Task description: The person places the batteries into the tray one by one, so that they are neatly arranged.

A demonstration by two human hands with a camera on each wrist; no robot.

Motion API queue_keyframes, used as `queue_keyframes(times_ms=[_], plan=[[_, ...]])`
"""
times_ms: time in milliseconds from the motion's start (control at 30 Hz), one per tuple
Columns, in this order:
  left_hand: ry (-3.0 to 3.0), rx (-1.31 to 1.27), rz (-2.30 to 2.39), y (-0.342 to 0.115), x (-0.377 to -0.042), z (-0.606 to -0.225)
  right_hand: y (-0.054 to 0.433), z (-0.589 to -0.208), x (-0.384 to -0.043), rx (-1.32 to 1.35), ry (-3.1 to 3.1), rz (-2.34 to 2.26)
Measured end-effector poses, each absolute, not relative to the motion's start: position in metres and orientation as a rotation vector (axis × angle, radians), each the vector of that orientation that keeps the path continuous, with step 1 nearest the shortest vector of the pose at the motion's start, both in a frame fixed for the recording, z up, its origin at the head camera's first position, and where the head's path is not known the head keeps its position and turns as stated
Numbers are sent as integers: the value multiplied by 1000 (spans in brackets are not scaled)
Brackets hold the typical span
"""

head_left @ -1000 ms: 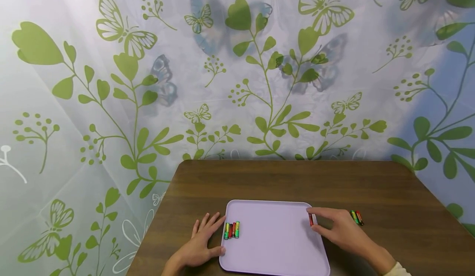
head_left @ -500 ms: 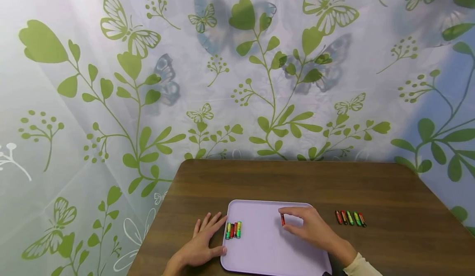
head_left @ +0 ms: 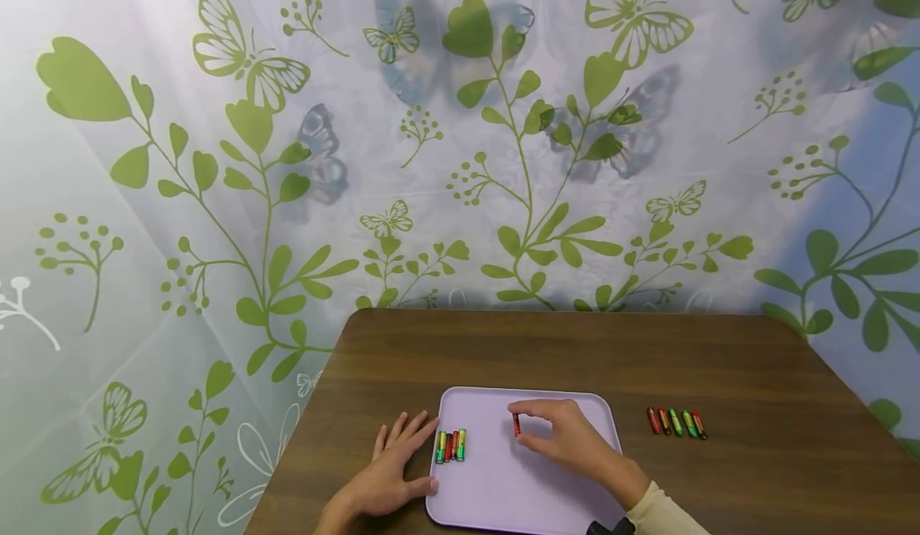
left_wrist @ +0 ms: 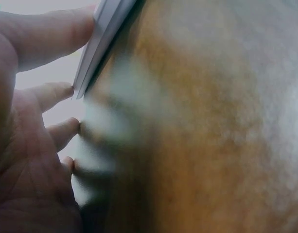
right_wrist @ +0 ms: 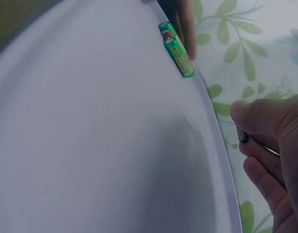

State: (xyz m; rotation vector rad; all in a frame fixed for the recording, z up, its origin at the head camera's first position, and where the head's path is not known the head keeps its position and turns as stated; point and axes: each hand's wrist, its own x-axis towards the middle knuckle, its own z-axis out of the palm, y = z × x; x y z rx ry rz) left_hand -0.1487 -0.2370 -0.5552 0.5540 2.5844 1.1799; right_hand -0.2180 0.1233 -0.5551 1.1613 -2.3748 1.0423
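Observation:
Between thumb and fingers, my right hand (head_left: 571, 437) pinches a red and black battery (head_left: 516, 425) above the middle of the lilac tray (head_left: 525, 495). The right wrist view shows the dark end of that battery (right_wrist: 243, 135) poking out below the thumb. My left hand (head_left: 384, 471) lies with spread fingers at the tray's left edge, its thumb and fingertips touching the rim (left_wrist: 101, 43). Just inside that edge, several batteries (head_left: 450, 445), green-yellow and red-black, lie side by side in a row.
To the right of the tray, another row of several batteries (head_left: 676, 422) lies on the brown wooden table (head_left: 575, 343). Behind the table hangs a cloth (head_left: 431, 160) printed with leaves and butterflies.
My right hand has carried the red battery leftward from the tray's right edge to above its middle, uncovering more of the row on the right. The left hand stays at the rim.

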Motion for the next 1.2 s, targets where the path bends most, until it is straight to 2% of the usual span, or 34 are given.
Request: queue_keyframes(times_ms=[633,967,1200], plan=[[2610,552,1151,-236,-149,-554,63,-562,-213,1177,-2466,1190],[2602,568,1159,-235,-149,-555,47,-569,-207,1173,-2539,921],[2598,568,1161,-236,-148,-553,41,-568,-205,1183,-2535,909]])
